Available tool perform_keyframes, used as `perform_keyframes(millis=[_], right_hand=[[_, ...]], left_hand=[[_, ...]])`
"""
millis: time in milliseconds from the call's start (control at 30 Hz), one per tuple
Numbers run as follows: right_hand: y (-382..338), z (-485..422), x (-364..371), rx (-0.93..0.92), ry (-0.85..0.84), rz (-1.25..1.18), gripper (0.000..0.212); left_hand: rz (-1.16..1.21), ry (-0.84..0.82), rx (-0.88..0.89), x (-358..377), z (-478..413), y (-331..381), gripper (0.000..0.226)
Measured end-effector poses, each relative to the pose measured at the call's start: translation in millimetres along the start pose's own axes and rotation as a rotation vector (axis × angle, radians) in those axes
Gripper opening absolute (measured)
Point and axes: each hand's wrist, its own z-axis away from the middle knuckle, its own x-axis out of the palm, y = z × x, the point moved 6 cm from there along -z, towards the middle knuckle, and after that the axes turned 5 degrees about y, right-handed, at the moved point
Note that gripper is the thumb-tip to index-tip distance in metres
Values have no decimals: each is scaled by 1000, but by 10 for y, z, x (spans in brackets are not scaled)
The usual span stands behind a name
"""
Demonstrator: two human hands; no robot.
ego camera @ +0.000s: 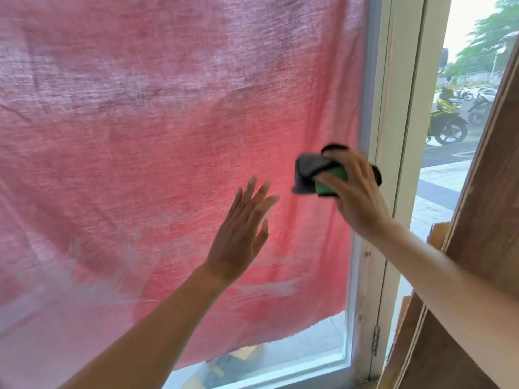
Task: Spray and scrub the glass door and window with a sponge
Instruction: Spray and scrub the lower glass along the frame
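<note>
Green sponge (329, 189) (plus grey cloth (306, 171)) was gripped by right hand (358, 195) at window glass (320, 342); left hand (241, 234) was held straight-fingered, empty.

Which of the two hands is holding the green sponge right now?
The right hand, curled round the green sponge and a grey cloth near the white frame. The left hand is open, fingers straight, holding nothing.

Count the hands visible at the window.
2. The left hand is open before the red cloth; the right hand, nearer the frame, grips a green sponge.
</note>
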Motion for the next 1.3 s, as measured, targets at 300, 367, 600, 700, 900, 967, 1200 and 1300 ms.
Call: perform_keyframes(millis=[300,367,600,700,900,967,1200,1300], right_hand=[[91,-341,-50,19,121,205,41],[56,-168,-9,30,112,158,39],[-179,831,210,-41,-63,86,32],[-261,1226,308,-71,-167,102,51],[-370,1647,448,-131,-338,100,80],[-364,1626,435,-155,-332,81,78],[-144,1052,252,-76,-100,53,39],[-75,734,169,13,4,-4,40]], left_hand=[[3,-8,-5,99,240,-4,55],[12,1,-12,120,268,0,53],[16,26,-31,199,363,22,50],[9,22,-32,226,397,33,52],[13,5,-41,235,475,39,51],[12,-2,-42,246,520,43,52],[28,14,-42,280,586,27,52],[41,37,-61,293,614,24,51]])
